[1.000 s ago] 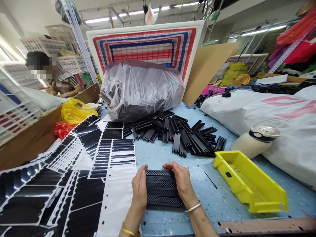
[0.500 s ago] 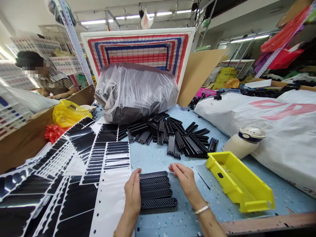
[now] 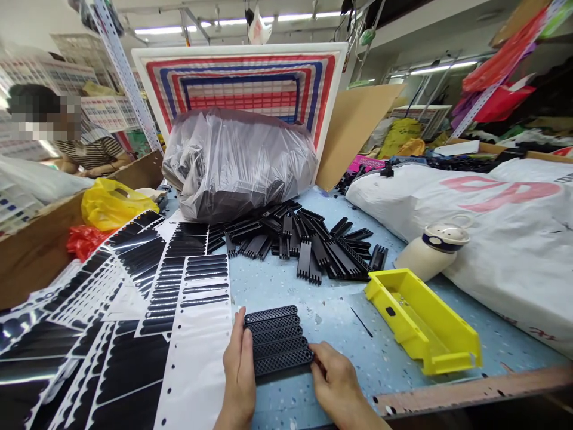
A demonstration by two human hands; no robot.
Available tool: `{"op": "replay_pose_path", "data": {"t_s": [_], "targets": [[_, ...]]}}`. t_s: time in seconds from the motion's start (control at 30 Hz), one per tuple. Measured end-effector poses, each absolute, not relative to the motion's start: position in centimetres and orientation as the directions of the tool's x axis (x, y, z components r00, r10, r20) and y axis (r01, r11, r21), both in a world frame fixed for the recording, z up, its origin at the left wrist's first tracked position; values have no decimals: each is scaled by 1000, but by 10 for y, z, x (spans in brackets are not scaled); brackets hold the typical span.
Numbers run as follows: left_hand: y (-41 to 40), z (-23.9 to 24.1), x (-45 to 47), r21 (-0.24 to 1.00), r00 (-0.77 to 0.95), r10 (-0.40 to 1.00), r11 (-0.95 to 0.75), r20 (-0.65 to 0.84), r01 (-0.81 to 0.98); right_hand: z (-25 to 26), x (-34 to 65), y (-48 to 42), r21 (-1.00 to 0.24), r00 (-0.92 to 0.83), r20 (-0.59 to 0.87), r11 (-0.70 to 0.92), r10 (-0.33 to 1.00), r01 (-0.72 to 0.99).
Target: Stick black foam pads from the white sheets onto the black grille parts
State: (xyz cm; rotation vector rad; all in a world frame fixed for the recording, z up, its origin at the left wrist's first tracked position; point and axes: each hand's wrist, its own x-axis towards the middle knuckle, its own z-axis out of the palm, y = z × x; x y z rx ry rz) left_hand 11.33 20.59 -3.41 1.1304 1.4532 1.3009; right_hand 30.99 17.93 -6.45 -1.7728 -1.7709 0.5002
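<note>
Bare table (image 3: 331, 313) opens ahead of my hands; yellow tray (image 3: 421, 322) blocks the right, sticker sheets (image 3: 197, 334) crowd the left, black strips (image 3: 304, 242) beyond.

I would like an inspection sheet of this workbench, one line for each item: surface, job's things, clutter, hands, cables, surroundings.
Surface: pale blue speckled table with a wooden front edge.
Job's things: row of black grille strips lying side by side between the hands.
Clutter: loose black parts, sticker sheets, yellow tray, white bottle, grey plastic bag.
Hands: left hand flat against the strips' left ends; right hand touches the nearest strip's right end.
Cables: nothing seen.
Surroundings: a person seated at the left, white sack, striped board.
</note>
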Motion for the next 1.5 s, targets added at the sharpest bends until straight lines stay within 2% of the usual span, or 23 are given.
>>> {"op": "replay_pose_path", "data": {"t_s": [0.27,0.5,0.63,0.83,1.1,1.5], "targets": [[208,-46,108,996,-262,963,74,-60,41,-51,326,194,-599,14,88,42,996,800],[217,-54,107,998,-234,971,53,-43,34,-40,319,245,-510,-3,97,53,995,859],[218,-54,108,999,-235,972,31,-25,23,-35,306,246,-468,-67,92,103,993,878],[216,-52,108,998,-200,979,43,-31,55,-38,299,244,-428,-56,59,76,997,900],[216,-54,110,996,-166,986,44,-30,82,-39,301,246,-435,-42,29,51,999,899],[226,-57,102,998,-275,961,34,-19,49,-33,303,251,-518,-19,39,36,999,854]]}}
